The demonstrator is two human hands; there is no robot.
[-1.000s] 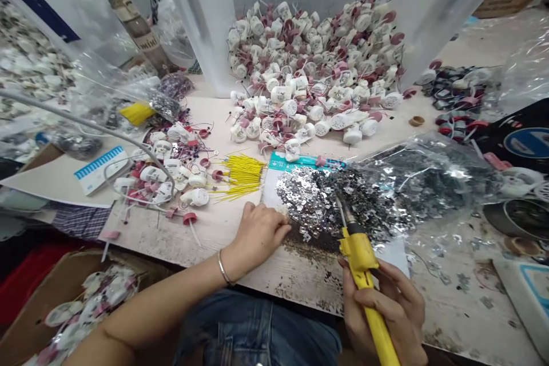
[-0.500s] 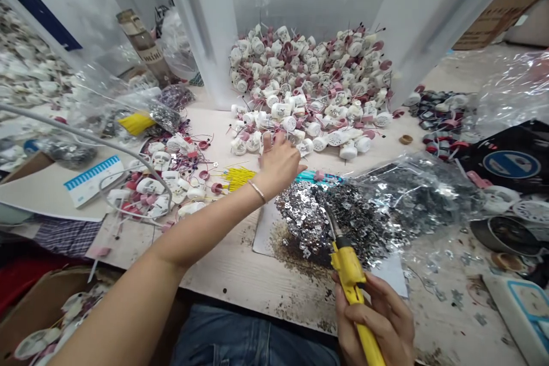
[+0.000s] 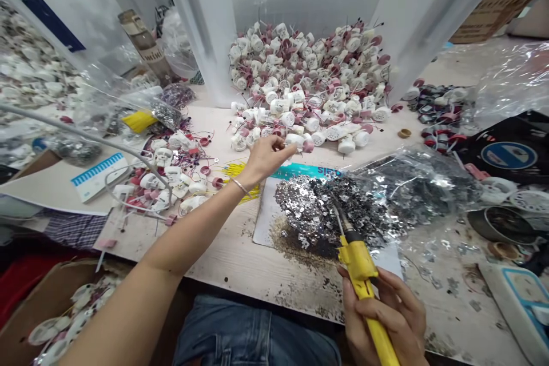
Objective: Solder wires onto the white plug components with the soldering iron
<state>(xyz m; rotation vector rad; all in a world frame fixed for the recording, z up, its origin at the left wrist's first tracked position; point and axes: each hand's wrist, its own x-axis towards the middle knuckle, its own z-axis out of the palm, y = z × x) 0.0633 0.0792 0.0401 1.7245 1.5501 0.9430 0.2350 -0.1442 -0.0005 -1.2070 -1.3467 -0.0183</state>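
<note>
My left hand (image 3: 268,157) is stretched forward at the near edge of a heap of white and pink parts (image 3: 309,80). Its fingers curl round a white part with a pink end (image 3: 297,140). My right hand (image 3: 386,320), at the lower right, is wrapped round a yellow-handled tool (image 3: 360,263) with a dark metal tip. That tip points into a pile of small shiny metal pieces (image 3: 304,206) on a white sheet. Yellow wires (image 3: 235,169) lie beside my left wrist.
More white and pink parts (image 3: 171,166) lie left of my forearm, under a curved grey cable (image 3: 86,132). A clear bag (image 3: 429,189) spreads on the right, near a round metal tin (image 3: 501,223). A cardboard box (image 3: 38,309) with parts stands lower left.
My left hand has drawn back slightly and turned, and a white and pink part now shows at its fingers. My right hand and the tool have shifted slightly right and down.
</note>
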